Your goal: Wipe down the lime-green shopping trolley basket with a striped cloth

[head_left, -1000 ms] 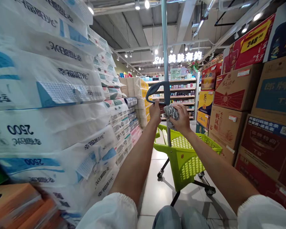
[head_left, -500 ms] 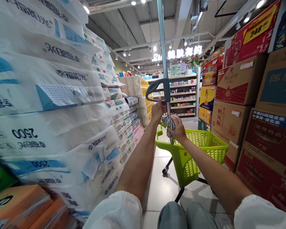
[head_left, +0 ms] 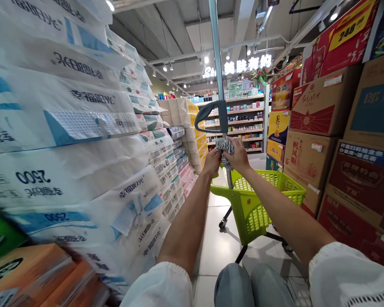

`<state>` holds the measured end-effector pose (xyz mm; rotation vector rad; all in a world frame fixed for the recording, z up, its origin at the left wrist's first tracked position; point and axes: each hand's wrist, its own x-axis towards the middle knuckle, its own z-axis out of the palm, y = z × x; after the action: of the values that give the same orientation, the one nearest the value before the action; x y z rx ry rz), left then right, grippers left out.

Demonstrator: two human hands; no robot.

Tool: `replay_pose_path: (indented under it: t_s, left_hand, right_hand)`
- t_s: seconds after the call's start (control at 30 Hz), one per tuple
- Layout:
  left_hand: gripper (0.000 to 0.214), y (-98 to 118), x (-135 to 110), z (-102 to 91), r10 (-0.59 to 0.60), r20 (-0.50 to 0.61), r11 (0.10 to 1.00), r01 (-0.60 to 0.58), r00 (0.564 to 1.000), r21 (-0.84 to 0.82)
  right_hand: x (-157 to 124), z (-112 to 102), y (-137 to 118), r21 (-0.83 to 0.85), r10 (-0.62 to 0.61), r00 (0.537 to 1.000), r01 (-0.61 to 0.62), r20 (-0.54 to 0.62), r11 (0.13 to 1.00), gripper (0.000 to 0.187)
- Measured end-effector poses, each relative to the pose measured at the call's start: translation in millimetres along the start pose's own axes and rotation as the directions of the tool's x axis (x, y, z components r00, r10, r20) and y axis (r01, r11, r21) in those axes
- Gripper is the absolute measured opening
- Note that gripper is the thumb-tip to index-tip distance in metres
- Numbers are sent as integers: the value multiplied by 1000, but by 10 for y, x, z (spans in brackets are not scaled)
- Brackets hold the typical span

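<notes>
A lime-green shopping cart (head_left: 262,200) stands in the aisle ahead of me, with a tall grey pole (head_left: 218,81) rising from it and a grey loop handle (head_left: 211,117) on the pole. My right hand (head_left: 240,157) is closed around a grey-and-white striped cloth (head_left: 224,146), pressing it against the pole just under the handle. My left hand (head_left: 212,162) is closed on the lower end of the same cloth, next to the pole. Both of my arms reach forward in white sleeves.
Stacked white packs of tissue paper (head_left: 67,140) form a wall on the left, with orange boxes (head_left: 35,273) below. Brown and red cartons (head_left: 333,140) are piled on the right. Shelves (head_left: 243,119) stand at the aisle's far end. Pale floor tiles (head_left: 217,251) run between.
My left hand has dropped from the handle's lower end to the cloth. My right hand has moved the cloth along the pole and now holds it slightly higher, close under the handle.
</notes>
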<state>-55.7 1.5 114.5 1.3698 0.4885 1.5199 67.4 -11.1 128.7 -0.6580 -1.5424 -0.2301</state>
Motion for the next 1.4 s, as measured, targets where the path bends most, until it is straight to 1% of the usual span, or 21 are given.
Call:
replay_pose_path:
  t_s: [0.07,0.13,0.2,0.23,0.3,0.37,0.43,0.5,0.57,0.63,0.77,0.83,0.9,0.97,1.03,1.07,1.13,1.2,1.23,1.3,1.4]
  left_hand:
    - [12,12,-25,-19,-21,20,1000,22,1000,-19]
    - [15,39,-42,-38,-68,53,996,71,996,-51]
    - [19,65,-56,-53,-111,51,988,115,993,-100]
    - [21,73,-63,-58,-129,37,983,132,991,-126]
    - [20,75,-77,-65,-164,5,973,162,986,-164]
    - [17,58,-90,-66,-193,-12,966,187,981,-180]
    - [16,29,-100,-60,-210,-21,961,203,977,-189]
    - [18,-3,-101,-47,-212,-48,960,199,976,-196]
    - [17,-32,-95,-34,-189,-80,968,172,979,-184]
    - [16,-60,-91,-31,-153,-90,978,137,984,-156]
    - [20,-137,-160,-69,-90,-55,991,84,994,-103]
    - [26,-184,-242,-101,-89,-30,994,87,996,-67]
    - [31,-218,-328,-132,-125,-20,992,125,992,-13]
    - [32,-233,-388,-155,-151,-17,987,151,988,48]
    - [30,-240,-410,-168,-155,5,984,154,988,92]
    - [27,-246,-409,-172,-156,17,983,154,988,96]
    - [24,-273,-398,-179,-172,27,983,170,985,63]
    - [24,-315,-388,-187,-194,-3,981,193,981,-5]
    - [23,-337,-385,-194,-198,-22,980,198,980,-36]
    - [20,-370,-382,-211,-199,-43,978,195,979,-71]
    - [19,-385,-380,-248,-187,-34,979,184,982,-89]
  right_hand:
    - [-292,27,79,23,61,998,-60,-7,998,46]
    - [-586,27,139,37,111,994,-111,-1,993,46]
    - [-796,5,162,36,130,990,-132,59,991,46]
    - [-844,-11,156,32,133,987,-136,90,990,46]
    - [-793,-40,113,20,138,985,-141,99,990,46]
    - [-560,-51,39,2,133,991,-133,27,991,45]
    - [-240,-39,-38,-15,103,993,-104,-63,994,45]
    - [22,-11,-86,-37,49,995,-52,-89,998,43]
    - [118,21,-87,-51,25,997,-29,-79,998,42]
    - [26,45,-48,-43,34,998,-36,-48,998,42]
    - [-447,55,53,-12,127,992,-127,-17,992,42]
    - [-654,36,71,-7,165,986,-165,-14,986,43]
    - [-747,-1,56,-13,176,984,-176,11,984,43]
    - [-685,-48,12,-35,162,986,-161,28,986,42]
    - [-474,-90,-46,-60,124,992,-123,-1,991,42]
    - [-334,-102,-73,-64,95,994,-98,-43,993,43]
    - [-55,-102,-110,-61,42,994,-48,-97,997,46]
    - [119,-73,-108,-59,2,995,-8,-98,998,44]
    - [139,-52,-93,-57,-1,996,-4,-89,998,43]
    - [34,-4,-39,-50,25,998,-28,-61,998,42]
    - [-394,50,50,-44,95,995,-96,-11,994,42]
